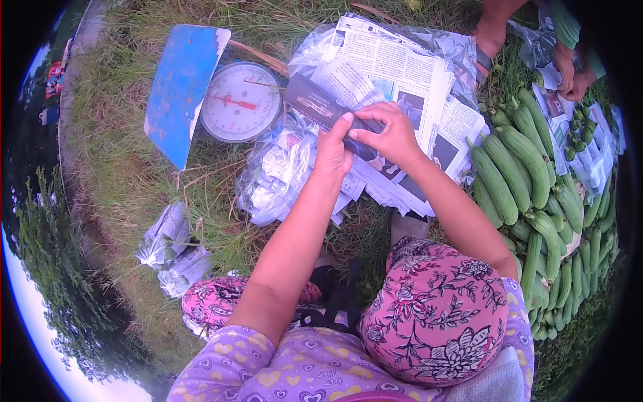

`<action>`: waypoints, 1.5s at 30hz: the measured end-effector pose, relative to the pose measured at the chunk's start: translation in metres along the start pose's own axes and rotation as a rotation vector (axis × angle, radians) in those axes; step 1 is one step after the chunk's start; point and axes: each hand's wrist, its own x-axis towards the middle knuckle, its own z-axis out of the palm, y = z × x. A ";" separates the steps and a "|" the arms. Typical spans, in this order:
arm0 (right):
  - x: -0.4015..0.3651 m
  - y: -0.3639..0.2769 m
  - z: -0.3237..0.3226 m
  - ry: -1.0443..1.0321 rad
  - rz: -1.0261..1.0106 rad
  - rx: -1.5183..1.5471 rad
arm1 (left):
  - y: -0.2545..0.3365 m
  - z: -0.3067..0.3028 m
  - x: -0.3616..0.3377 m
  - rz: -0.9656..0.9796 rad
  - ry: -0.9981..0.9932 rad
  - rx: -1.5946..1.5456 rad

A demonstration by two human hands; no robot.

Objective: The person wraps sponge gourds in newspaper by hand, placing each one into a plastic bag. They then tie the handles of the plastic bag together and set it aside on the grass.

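Note:
A dark, folded piece of printed paper (309,100) lies between my hands, over a pile of newspaper sheets (385,57). My left hand (333,144) pinches its near edge, thumb pointing up. Beside it, my right hand (392,130) has its thumb and fingers closed on the same paper. The fingertips nearly meet, and part of the paper is hidden under them. Clear plastic bags (278,164) with pale contents rest just left of my left wrist.
A dial scale (241,102) with a blue plate (182,94) stands on the grass at left. Wrapped plastic bundles (175,248) lie nearer. Long green gourds (516,167) are heaped at right. Another person's hands (569,77) are over newspaper with small green vegetables (580,130).

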 end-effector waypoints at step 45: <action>-0.186 -0.097 0.102 -0.889 0.660 -0.220 | 0.059 -0.260 -0.139 0.348 0.511 1.858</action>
